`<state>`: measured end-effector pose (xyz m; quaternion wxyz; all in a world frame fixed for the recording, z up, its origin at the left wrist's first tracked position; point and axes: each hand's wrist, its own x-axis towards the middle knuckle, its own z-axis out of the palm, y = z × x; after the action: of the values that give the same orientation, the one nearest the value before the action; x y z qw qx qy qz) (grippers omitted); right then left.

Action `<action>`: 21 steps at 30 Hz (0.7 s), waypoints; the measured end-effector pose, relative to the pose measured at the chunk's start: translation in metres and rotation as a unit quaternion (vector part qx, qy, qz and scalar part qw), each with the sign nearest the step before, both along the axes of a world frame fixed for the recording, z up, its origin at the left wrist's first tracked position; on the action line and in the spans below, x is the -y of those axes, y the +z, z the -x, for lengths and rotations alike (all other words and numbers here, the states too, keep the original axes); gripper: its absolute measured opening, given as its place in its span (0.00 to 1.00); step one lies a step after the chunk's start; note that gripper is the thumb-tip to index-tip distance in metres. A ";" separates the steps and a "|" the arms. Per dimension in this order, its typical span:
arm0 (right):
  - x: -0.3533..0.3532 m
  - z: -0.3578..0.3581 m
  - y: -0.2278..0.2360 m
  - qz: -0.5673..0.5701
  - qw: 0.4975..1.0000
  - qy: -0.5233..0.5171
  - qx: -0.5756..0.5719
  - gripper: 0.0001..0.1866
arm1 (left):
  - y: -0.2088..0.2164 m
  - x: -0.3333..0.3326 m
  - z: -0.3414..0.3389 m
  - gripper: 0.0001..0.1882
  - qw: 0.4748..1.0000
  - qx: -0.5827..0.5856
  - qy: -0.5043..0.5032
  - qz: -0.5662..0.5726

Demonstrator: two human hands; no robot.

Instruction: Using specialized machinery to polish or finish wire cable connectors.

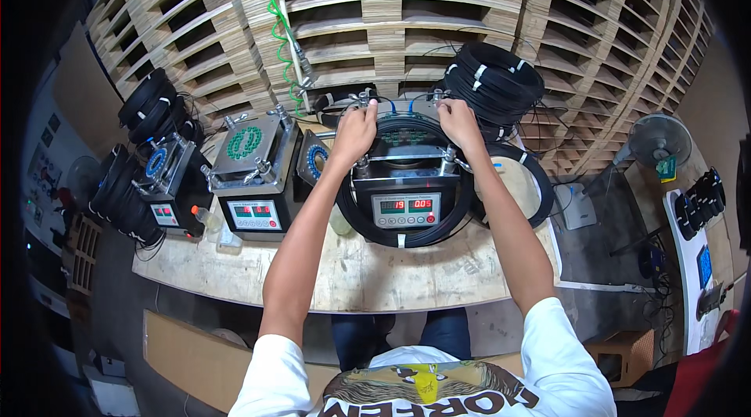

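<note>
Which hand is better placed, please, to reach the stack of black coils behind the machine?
Right, probably: the right hand rests on the machine beside the coil stack; the left hand lies farther away.

The cable coil (407, 239) around the grey machine (404, 182) is black with white ties. The machine display (405, 206) shows red digits. At nine o'clock, a green ring pattern (244, 142) marks a grey lid. The tabletop (352, 276) is pale wood.

Both arms outstretched, left hand (353, 134) and right hand (458, 123) with fingers curled.
</note>
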<state>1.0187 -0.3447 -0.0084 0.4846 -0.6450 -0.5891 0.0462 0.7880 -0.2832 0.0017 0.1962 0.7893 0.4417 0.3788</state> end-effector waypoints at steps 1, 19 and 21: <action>-0.006 -0.001 -0.003 0.027 0.999 -0.024 -0.024 0.15 | 0.004 0.005 0.000 0.35 0.999 0.017 0.024 0.022; -0.038 -0.007 -0.036 0.049 0.980 0.027 -0.190 0.24 | -0.025 -0.040 -0.002 0.23 0.980 0.035 0.043 0.190; -0.039 -0.009 -0.035 0.054 0.969 0.031 -0.240 0.21 | -0.026 -0.045 0.002 0.20 0.953 0.115 -0.035 0.279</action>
<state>1.0272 -0.3052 -0.0438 0.5743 -0.6217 -0.4720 0.2468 0.7864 -0.2378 -0.0243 0.4713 0.6689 0.4767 0.3211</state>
